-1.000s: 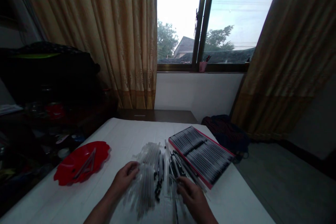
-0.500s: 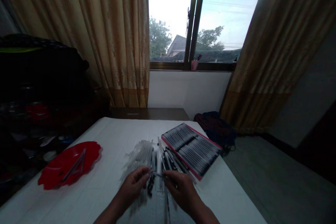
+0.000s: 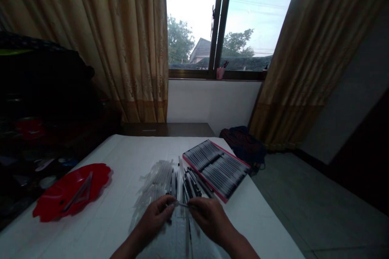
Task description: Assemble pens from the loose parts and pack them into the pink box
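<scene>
Between my hands a thin, pale pen (image 3: 182, 204) lies nearly level, low over the table. My left hand (image 3: 158, 213) pinches its left end, and my right hand (image 3: 209, 215) has closed fingers on the other end. Which pen parts these are is too small and dim to tell. Beneath and beyond my fingers lie clear pen barrels (image 3: 162, 175) in a loose pile, with black pen parts (image 3: 191, 184) to their right. Farther right, a red-edged tray (image 3: 225, 199) holds rows of pens with black ends (image 3: 219, 166).
A white cover lies over the table (image 3: 127, 153). At its left side sits a red scalloped plate (image 3: 101, 170) with a clear triangular piece (image 3: 82, 194) in it. Dark cloth or a bag (image 3: 243, 143) is past the far right corner. Curtains (image 3: 136, 40) flank the window.
My view has turned slightly right, so everything sits a bit farther left. My hands remain pinched on the thin pen, which they hold in nearly the same place.
</scene>
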The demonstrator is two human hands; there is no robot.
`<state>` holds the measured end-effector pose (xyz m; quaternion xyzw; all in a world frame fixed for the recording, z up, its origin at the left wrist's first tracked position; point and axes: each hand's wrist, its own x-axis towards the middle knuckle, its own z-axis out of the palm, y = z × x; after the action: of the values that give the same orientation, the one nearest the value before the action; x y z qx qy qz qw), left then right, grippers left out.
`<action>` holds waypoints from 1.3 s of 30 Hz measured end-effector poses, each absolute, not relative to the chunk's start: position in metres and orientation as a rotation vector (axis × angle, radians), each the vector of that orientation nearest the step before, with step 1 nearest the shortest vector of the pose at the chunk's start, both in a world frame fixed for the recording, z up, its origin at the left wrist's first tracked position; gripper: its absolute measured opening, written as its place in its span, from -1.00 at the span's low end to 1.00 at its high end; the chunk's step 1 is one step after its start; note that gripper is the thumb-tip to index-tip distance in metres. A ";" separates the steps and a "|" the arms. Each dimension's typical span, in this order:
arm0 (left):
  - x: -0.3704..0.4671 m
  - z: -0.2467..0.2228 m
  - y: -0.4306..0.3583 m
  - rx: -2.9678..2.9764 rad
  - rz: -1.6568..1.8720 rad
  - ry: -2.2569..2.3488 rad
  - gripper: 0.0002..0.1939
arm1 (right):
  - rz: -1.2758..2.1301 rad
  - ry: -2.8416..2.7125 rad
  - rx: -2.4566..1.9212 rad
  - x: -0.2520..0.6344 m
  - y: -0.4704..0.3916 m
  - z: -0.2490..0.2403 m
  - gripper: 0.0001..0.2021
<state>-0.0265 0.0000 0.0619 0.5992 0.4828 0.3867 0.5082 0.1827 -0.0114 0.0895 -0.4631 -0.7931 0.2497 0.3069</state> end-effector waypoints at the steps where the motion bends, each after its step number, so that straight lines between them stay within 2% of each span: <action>1: -0.025 0.061 -0.001 1.448 0.923 1.160 -0.59 | 0.660 -2.106 -1.233 0.184 -0.012 0.090 -0.78; 9: 0.005 0.061 -0.011 1.610 0.698 1.164 -0.76 | 0.628 -2.291 -1.229 0.211 -0.017 0.077 -0.82; 15: 0.029 0.039 -0.007 1.508 0.559 1.129 -0.77 | 0.635 -2.377 -1.257 0.231 -0.026 0.048 -0.75; 20: 0.034 0.038 -0.009 1.514 0.529 1.146 -0.82 | 0.600 -2.423 -1.326 0.232 -0.030 0.044 -0.74; 28: 0.037 0.045 0.000 1.548 0.465 1.223 -0.72 | 0.660 -2.290 -1.464 0.226 -0.029 0.043 -0.77; 32: 0.022 0.042 0.014 1.776 0.616 1.288 -0.60 | 0.580 -2.211 -1.529 0.237 -0.014 0.058 -0.81; 36: -0.017 0.032 0.026 2.171 1.024 1.566 -0.62 | 0.338 -1.977 -1.743 0.274 0.026 0.075 -0.79; 39: -0.059 0.019 0.036 2.456 1.056 1.725 -0.61 | 0.220 -1.832 -1.890 0.301 0.064 0.081 -0.72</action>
<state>-0.0585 0.0360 0.0186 0.7718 0.5420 0.3318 -0.0199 0.3012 0.0637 0.0810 -0.6934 -0.6719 0.0806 0.2475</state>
